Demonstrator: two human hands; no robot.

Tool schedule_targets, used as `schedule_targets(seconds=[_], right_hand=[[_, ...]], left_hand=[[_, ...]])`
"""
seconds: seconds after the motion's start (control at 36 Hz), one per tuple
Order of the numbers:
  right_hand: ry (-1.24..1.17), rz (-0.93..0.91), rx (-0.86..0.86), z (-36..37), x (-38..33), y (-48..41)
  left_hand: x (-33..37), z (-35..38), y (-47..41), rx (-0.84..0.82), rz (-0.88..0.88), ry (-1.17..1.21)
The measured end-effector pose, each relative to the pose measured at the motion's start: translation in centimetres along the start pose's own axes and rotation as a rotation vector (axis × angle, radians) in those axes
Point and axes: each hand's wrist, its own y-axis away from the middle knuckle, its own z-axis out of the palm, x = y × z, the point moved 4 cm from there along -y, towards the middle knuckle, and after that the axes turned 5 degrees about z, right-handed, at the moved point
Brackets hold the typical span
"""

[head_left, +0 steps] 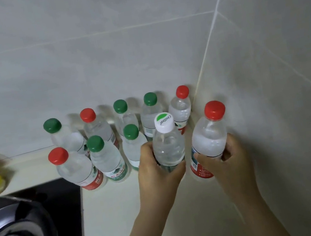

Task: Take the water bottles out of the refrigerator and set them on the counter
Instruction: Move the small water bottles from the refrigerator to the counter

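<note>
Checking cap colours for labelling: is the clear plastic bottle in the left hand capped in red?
No, the clear plastic bottle gripped by the left hand has a white cap with a green patch.

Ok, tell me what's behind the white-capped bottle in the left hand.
Directly behind the white-capped bottle stand a green-capped bottle and a red-capped bottle near the wall corner. Their lower halves and labels are mostly covered by it.

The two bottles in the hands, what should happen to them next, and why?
Probably let go of both. The left hand grips the white-capped bottle and the right hand grips a red-capped bottle. Both stand upright and seem to rest on the counter, at the right end of the front row of bottles, by the wall. Whether each base is fully down is hard to tell.
</note>
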Motion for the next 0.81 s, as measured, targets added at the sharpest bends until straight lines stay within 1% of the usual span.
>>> schedule_targets(seconds=[0.22, 0.42, 0.61, 0.81], right_hand=[[0.069, 0.012, -0.022, 0.4, 2.6, -1.2], [0.075, 0.014, -0.037, 1.0, 4.0, -1.9], [0.077, -0.019, -0.026, 1.4, 4.7, -2.8], [0.023, -0.019, -0.049, 1.9, 5.3, -3.2]], left_hand=[[-3.1, 2.0, -0.6, 0.063, -0.056, -0.024], [-5.3, 3.3, -1.0, 0.088, -0.044, -0.056], [-5.7, 4.6, -1.6, 0.145, -0.044, -0.017], [-5.6, 5.3, -2.4, 0.194, -0.033, -0.011]])
